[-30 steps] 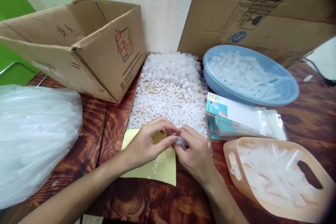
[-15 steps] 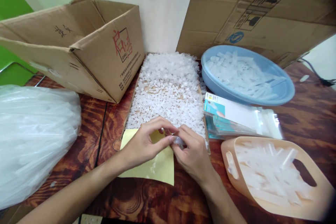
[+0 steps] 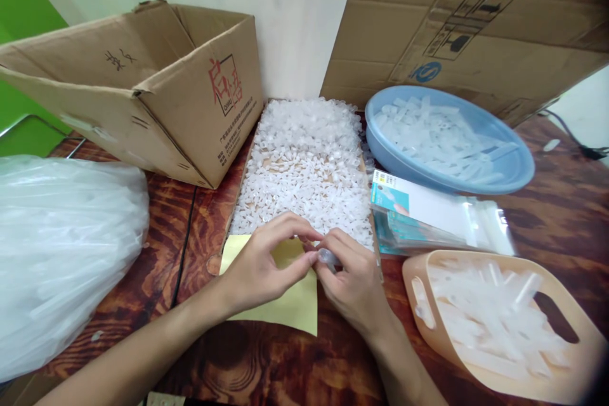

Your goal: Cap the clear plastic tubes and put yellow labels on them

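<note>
In my right hand (image 3: 352,279) is a small clear plastic tube (image 3: 327,258), gripped between thumb and fingers with its round end showing. Thumb and fingers of my left hand (image 3: 271,260) curve round in a pinch, their tips meeting the right hand beside the tube. Whatever those left fingertips hold, if anything, is hidden. Both hands hover over a yellow sheet (image 3: 290,304). Just beyond lies a cardboard tray's heap of small white translucent plastic pieces (image 3: 304,171).
An open cardboard box (image 3: 190,101) stands back left, above a big plastic bag (image 3: 66,254). On the right are a blue basin (image 3: 419,168) of plastic tubes, printed clear packets (image 3: 428,216) and a peach basket (image 3: 423,323) of tubes. A large carton (image 3: 375,32) stands behind.
The tube in my right hand has turned, so its round end now faces more toward me. My hands stay close together in nearly the same place. The view has shifted slightly.
</note>
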`<state>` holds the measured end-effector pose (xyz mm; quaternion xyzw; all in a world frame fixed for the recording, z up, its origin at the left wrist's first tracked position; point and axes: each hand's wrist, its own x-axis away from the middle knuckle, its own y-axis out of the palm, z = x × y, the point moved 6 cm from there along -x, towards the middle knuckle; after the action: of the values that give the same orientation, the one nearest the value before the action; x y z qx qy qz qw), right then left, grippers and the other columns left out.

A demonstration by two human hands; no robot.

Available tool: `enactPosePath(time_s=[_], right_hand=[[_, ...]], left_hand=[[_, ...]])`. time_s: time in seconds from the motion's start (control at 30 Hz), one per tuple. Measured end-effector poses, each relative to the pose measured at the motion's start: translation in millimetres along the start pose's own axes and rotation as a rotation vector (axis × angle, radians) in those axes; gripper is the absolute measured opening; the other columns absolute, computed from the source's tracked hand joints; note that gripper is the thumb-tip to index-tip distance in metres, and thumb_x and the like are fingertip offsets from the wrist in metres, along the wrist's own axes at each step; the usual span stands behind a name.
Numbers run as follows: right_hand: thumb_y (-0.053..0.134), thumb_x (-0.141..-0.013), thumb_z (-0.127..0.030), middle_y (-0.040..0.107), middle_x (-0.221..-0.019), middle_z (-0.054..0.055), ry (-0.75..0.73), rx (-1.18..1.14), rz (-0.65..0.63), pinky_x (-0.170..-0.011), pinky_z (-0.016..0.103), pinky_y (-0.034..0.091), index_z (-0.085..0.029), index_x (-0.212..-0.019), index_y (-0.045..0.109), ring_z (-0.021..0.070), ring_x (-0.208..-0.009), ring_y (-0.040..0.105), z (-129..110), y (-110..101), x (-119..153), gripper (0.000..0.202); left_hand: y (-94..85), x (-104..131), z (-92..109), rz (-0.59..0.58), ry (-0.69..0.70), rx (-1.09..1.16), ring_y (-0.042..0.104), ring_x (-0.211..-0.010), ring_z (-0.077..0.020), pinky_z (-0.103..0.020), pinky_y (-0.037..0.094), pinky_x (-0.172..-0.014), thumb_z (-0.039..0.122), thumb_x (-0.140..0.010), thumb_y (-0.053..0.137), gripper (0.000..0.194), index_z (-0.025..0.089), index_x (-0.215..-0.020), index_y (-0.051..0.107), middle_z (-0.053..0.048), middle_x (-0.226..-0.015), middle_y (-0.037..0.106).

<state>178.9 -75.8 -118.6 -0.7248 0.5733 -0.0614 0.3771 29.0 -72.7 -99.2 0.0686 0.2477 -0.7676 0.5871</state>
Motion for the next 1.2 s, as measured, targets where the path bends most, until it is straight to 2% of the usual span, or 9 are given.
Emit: enactPosePath(time_s=[0.1, 0.23, 0.43, 0.67, 0.8, 0.93, 1.07, 1.2], right_hand=[[0.061, -0.093, -0.010, 0.053, -0.073, -0.001, -0.006, -0.020, 0.018, -0.062, 0.028, 0.036, -0.020, -0.076, 0.059, 0.0138, -0.067, 0.053, -0.3, -1.5, -1.1, 0.020], [0.058, -0.094, -0.010, 0.049, -0.069, -0.002, 0.003, -0.071, 0.044, -0.060, 0.028, 0.033, -0.020, -0.070, 0.051, 0.0127, -0.064, 0.049, -0.7, -3.1, -2.5, 0.027], [0.053, -0.098, -0.013, 0.052, -0.070, -0.001, 0.059, -0.106, 0.046, -0.061, 0.028, 0.035, -0.020, -0.071, 0.052, 0.0135, -0.066, 0.051, 1.6, -2.6, -1.9, 0.028], [0.049, -0.105, -0.022, 0.050, -0.065, -0.003, 0.060, -0.029, 0.056, -0.057, 0.029, 0.034, -0.023, -0.071, 0.046, 0.0140, -0.059, 0.050, -0.6, -3.2, -2.7, 0.034], [0.048, -0.107, -0.026, 0.052, -0.065, -0.002, 0.061, -0.007, 0.039, -0.058, 0.029, 0.034, -0.023, -0.072, 0.049, 0.0143, -0.060, 0.052, 0.0, -2.3, -2.3, 0.035], [0.049, -0.107, -0.027, 0.053, -0.065, -0.002, 0.061, -0.030, 0.029, -0.058, 0.028, 0.035, -0.022, -0.071, 0.050, 0.0136, -0.059, 0.053, 0.5, -2.1, -1.3, 0.036], [0.050, -0.106, -0.027, 0.050, -0.063, -0.004, 0.074, -0.073, 0.021, -0.056, 0.027, 0.034, -0.022, -0.069, 0.047, 0.0123, -0.057, 0.050, 0.9, -2.3, -0.4, 0.038], [0.051, -0.105, -0.027, 0.049, -0.062, -0.004, 0.077, -0.076, 0.021, -0.055, 0.027, 0.033, -0.022, -0.068, 0.045, 0.0123, -0.056, 0.048, -0.5, -1.9, -1.0, 0.039]], left_hand=[[-3.0, 1.7, 8.6, 0.030, 0.164, -0.181, 0.067, -0.100, -0.0196, -0.034, 0.056, -0.088, 0.015, -0.093, 0.070, 0.023, 0.018, -0.116, 0.070, -0.008, -0.105, 0.070], [-1.7, 6.7, 16.7, 0.054, 0.363, -0.393, 0.067, -0.092, -0.0179, -0.035, 0.054, -0.082, 0.014, -0.094, 0.069, 0.028, 0.022, -0.121, 0.069, -0.006, -0.100, 0.071], [8.4, 13.5, 16.7, 0.011, 0.494, -0.543, 0.067, -0.093, -0.0209, -0.040, 0.052, -0.082, 0.016, -0.093, 0.068, 0.037, 0.020, -0.130, 0.064, -0.008, -0.106, 0.074], [14.8, 15.6, 26.3, 0.055, 0.509, -0.484, 0.070, -0.092, -0.0210, -0.039, 0.052, -0.082, 0.014, -0.090, 0.069, 0.049, 0.017, -0.138, 0.060, -0.007, -0.103, 0.075], [16.2, 14.6, 32.4, 0.071, 0.511, -0.479, 0.072, -0.093, -0.0196, -0.039, 0.050, -0.088, 0.013, -0.088, 0.070, 0.046, 0.017, -0.134, 0.062, -0.005, -0.101, 0.077], [14.9, 15.8, 33.9, 0.079, 0.522, -0.486, 0.073, -0.094, -0.0196, -0.039, 0.049, -0.089, 0.014, -0.088, 0.069, 0.046, 0.019, -0.133, 0.063, -0.004, -0.099, 0.077], [14.1, 17.5, 34.4, 0.076, 0.526, -0.484, 0.073, -0.094, -0.0197, -0.038, 0.049, -0.089, 0.013, -0.086, 0.071, 0.039, 0.015, -0.125, 0.066, -0.004, -0.097, 0.077], [12.5, 17.3, 37.0, 0.076, 0.509, -0.468, 0.073, -0.093, -0.0199, -0.039, 0.049, -0.088, 0.013, -0.087, 0.068, 0.042, 0.017, -0.128, 0.064, -0.004, -0.098, 0.077]])
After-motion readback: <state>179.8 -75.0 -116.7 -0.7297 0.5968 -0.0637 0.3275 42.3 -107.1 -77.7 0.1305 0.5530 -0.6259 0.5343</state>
